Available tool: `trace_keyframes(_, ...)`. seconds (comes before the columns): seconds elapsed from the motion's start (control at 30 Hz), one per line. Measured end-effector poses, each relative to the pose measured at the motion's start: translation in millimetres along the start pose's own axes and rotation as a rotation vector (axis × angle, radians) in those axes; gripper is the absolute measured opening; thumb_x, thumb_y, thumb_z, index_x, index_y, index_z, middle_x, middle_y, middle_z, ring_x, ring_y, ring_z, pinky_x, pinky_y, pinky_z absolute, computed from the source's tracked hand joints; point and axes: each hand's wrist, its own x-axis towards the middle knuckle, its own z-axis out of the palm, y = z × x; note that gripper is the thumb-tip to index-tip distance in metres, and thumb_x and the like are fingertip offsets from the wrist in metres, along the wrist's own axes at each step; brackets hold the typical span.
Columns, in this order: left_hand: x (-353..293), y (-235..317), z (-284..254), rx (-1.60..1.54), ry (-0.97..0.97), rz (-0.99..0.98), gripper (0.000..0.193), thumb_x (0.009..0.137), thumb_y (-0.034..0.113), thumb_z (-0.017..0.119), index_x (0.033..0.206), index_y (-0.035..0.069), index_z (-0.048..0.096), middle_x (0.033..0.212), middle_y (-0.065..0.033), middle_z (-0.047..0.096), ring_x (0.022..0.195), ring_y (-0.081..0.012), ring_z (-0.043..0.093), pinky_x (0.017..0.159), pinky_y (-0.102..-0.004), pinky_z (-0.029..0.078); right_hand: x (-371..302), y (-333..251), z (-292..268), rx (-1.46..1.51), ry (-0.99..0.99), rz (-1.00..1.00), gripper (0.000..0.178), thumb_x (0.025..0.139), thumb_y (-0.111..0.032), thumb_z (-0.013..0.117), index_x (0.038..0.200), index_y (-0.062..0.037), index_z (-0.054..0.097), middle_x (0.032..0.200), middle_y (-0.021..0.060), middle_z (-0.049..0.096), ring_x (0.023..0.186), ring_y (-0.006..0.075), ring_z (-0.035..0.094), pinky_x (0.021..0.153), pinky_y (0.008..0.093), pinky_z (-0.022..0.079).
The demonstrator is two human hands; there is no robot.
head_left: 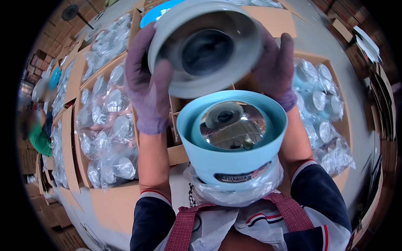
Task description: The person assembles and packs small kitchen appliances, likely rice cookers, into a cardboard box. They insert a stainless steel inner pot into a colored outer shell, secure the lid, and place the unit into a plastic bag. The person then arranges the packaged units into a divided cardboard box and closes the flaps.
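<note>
Between my two gloved hands is a grey, round, bowl-shaped piece (167, 79) with a dark disc in its centre, tilted and slightly blurred. My left hand (146, 79) grips its left side, thumb toward the near rim. On the opposite side my right hand (274, 62) holds it, some fingers hidden behind it. Below, close to my chest, stands a light blue tub (234, 165) that looks like several nested ones. A mirror-like metal disc (232, 129) shows inside it and reflects the grey piece. Crumpled clear plastic (236, 196) wraps the tub's lower part.
Open cartons of plastic-wrapped items stand left (111, 125) and right (322, 108). Under my hands is a carton with dividers (178, 154). A bright blue round item (161, 11) lies at the back. A person in green (40, 138) is at far left. Flattened cardboard (383, 96) leans at right.
</note>
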Motion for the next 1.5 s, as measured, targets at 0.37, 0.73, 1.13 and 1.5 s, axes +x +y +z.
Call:
trace_keyframes(0.37, -3, 72, 5, -0.082, -0.65, -0.256, 0.049, 0.058, 0.002, 0.07, 0.106, -0.005, 0.066, 0.106, -0.0158, 0.068, 0.099, -0.0246, 0.065, 0.088, -0.0343, 0.05, -69, -34, 15, -0.575, -0.084, -0.265, 0.056, 0.103, -0.037, 0.021, 0.097, 0.0026, 0.06, 0.107, 0.0219, 0.065, 0.107, 0.0312, 0.06, 0.097, 0.0377, 0.045)
trace_keyframes(0.73, -48, 94, 34, 0.383, -0.593, -0.088, 0.033, 0.077, 0.014, 0.065, 0.105, -0.003, 0.067, 0.107, -0.0179, 0.067, 0.099, -0.0305, 0.064, 0.09, -0.0378, 0.048, -90, -2, -8, -0.332, -0.129, -0.193, 0.036, 0.1, -0.019, 0.037, 0.082, 0.0034, 0.058, 0.097, 0.0192, 0.063, 0.094, 0.0307, 0.059, 0.099, 0.0422, 0.042)
trace_keyframes(1.13, -33, 44, 13, 0.046, -0.381, -0.751, 0.047, 0.099, 0.031, 0.036, 0.116, -0.004, 0.062, 0.118, -0.0158, 0.063, 0.115, -0.0295, 0.056, 0.104, -0.0364, 0.039, -91, -69, 54, -0.842, -0.099, -0.21, 0.096, 0.092, -0.073, 0.011, 0.116, 0.0051, 0.062, 0.121, 0.0192, 0.06, 0.117, 0.0302, 0.054, 0.106, 0.0373, 0.035)
trace_keyframes(1.5, -33, 52, 16, 0.455, -0.44, 0.069, 0.037, 0.101, 0.024, 0.039, 0.122, 0.0, 0.057, 0.122, -0.0146, 0.061, 0.114, -0.0269, 0.059, 0.103, -0.0355, 0.042, -61, -63, 32, -0.517, 0.152, -0.018, 0.093, 0.095, -0.068, 0.01, 0.112, 0.0069, 0.063, 0.118, 0.02, 0.062, 0.117, 0.0284, 0.055, 0.107, 0.0385, 0.034)
